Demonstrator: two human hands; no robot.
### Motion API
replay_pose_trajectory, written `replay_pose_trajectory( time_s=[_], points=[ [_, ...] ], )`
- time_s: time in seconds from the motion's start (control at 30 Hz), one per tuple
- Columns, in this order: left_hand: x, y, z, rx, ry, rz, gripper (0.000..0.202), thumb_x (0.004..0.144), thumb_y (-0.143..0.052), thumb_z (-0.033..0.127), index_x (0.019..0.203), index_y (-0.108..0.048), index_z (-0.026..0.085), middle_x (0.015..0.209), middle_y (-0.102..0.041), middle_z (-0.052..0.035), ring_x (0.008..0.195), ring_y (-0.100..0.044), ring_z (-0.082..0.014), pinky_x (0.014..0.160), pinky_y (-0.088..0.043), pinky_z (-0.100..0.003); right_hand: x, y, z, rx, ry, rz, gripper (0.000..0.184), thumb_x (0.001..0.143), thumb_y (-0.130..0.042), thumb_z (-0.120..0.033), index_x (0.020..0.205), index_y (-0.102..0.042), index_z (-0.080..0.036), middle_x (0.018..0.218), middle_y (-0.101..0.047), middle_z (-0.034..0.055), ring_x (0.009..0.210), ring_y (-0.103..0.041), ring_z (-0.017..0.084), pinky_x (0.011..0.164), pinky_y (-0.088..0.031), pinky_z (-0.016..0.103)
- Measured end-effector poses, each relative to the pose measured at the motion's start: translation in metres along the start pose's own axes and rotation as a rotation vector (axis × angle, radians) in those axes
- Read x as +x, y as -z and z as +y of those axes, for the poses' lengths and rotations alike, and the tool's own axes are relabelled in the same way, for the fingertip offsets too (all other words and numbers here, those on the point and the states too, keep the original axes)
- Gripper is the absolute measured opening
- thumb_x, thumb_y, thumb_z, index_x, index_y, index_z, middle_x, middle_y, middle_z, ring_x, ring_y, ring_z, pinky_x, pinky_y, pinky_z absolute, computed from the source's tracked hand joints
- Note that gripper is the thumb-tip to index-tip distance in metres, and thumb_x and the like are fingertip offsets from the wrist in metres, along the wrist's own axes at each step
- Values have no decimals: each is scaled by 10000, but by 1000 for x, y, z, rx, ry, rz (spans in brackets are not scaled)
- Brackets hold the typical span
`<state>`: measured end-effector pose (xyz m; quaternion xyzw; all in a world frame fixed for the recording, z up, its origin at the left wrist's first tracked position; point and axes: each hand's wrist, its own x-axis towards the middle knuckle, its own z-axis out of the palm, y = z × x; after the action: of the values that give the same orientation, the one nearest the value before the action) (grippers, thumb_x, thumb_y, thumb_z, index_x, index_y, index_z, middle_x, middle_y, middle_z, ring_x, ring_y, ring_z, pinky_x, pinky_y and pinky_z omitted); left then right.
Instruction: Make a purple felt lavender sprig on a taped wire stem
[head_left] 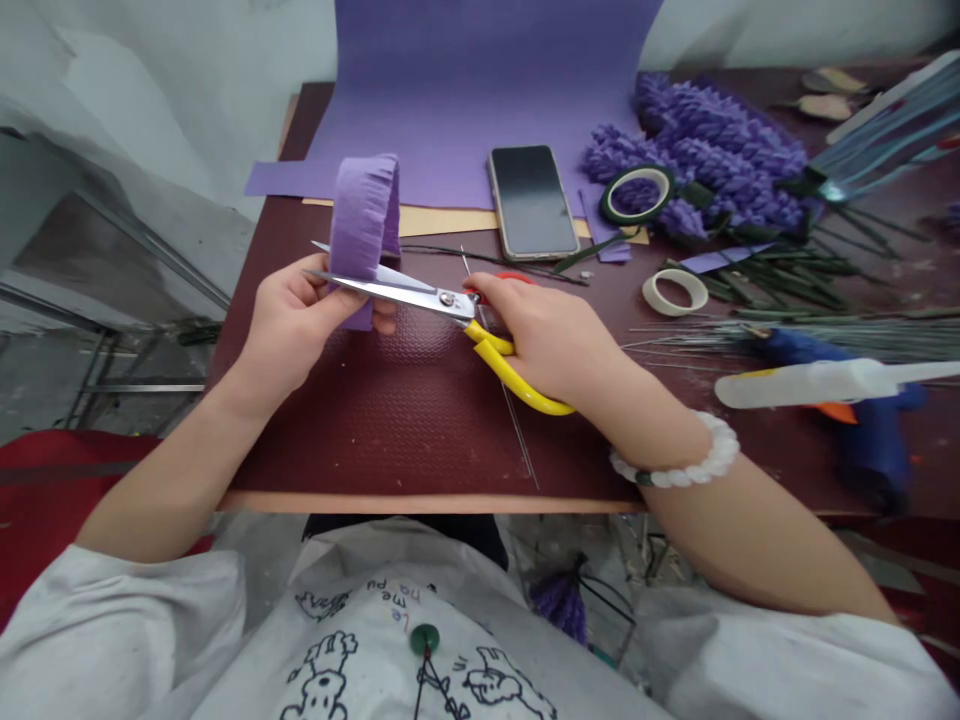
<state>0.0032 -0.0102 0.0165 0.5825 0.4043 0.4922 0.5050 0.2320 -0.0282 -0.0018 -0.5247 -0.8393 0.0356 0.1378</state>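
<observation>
Maroon textured tabletop [420,430], pale wall behind. Left hand [289,325] pinches a fringed purple strip [358,220] low down, the rest looping up above the fingers, presumably to keep the slack off the blades. Right hand [544,340] grips yellow-handled scissors [397,292], blades parted across the strip beside the left fingertips; whether they touch the paper is hard to tell. Large purple sheet [487,90] spreads along the back and rises behind, likely to leave the front for handwork. Phone [532,203] overlaps its front edge, maybe weighing it down. Purple flowers [712,150], green tape roll [611,203] and blue glue gun [870,440] sit rightward, probably for easy reach.
</observation>
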Motion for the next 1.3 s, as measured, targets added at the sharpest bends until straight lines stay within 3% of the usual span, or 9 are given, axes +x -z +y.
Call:
replay_pose_trajectory(
  time_s=[0.47, 1.0, 1.1, 1.3],
  points=[
    [1, 1, -2, 35, 46, 25, 51, 741, -674, 171, 744, -638, 136, 666, -677, -20, 591, -665, -151, 620, -578, -300, 2, -2, -2, -101, -76, -41, 467, 834, -394, -414, 1180, -573, -156, 943, -714, 95, 724, -606, 234, 547, -251, 297],
    [1, 2, -2, 64, -41, 49, 53, 728, -674, 145, 689, -641, 156, 632, -667, -11, 561, -650, -145, 611, -567, -303, 2, -5, -3, -106, -64, -12, 483, 824, -422, -426, 1197, -569, -157, 954, -719, 87, 750, -625, 247, 547, -283, 301],
    [1, 2, -4, 34, -32, 56, 46, 733, -670, 159, 706, -634, 149, 626, -663, -12, 553, -648, -149, 581, -556, -305, 1, -3, -3, -72, -51, -18, 479, 845, -415, -415, 1216, -555, -147, 983, -711, 98, 781, -620, 255, 578, -315, 311],
    [4, 5, -9, -62, -59, 47, 53, 745, -657, 183, 737, -609, 164, 594, -640, 24, 524, -597, -110, 546, -505, -281, -1, 0, 0, 45, 53, -12, 503, 883, -384, -368, 1289, -494, -92, 1082, -659, 165, 973, -560, 298, 809, -394, 383]
  ],
)
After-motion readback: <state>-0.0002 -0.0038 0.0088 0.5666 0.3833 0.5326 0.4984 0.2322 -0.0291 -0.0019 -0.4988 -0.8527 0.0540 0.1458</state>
